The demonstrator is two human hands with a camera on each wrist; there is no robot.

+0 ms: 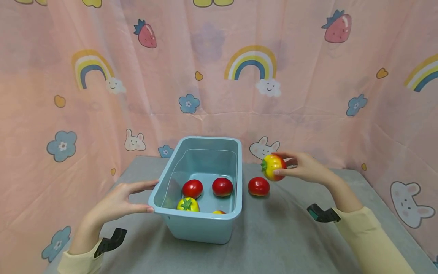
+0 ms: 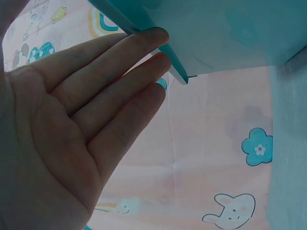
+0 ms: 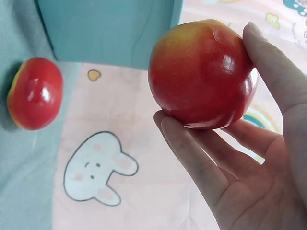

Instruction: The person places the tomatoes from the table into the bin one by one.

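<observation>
My right hand holds a red and yellow toy tomato between thumb and fingers, above the table and right of a light blue plastic bin. In the right wrist view the held tomato shows its glossy red side. A second tomato lies on the table just below it, beside the bin. Inside the bin are several more, two red side up, one with its green leaf top showing, one mostly hidden by the near wall. My left hand touches the bin's left rim, fingers nearly straight.
A grey cloth covers the table. Behind it hangs a pink curtain printed with rainbows, rabbits and flowers, close to the bin's far end. A black wrist mount sits at each sleeve cuff.
</observation>
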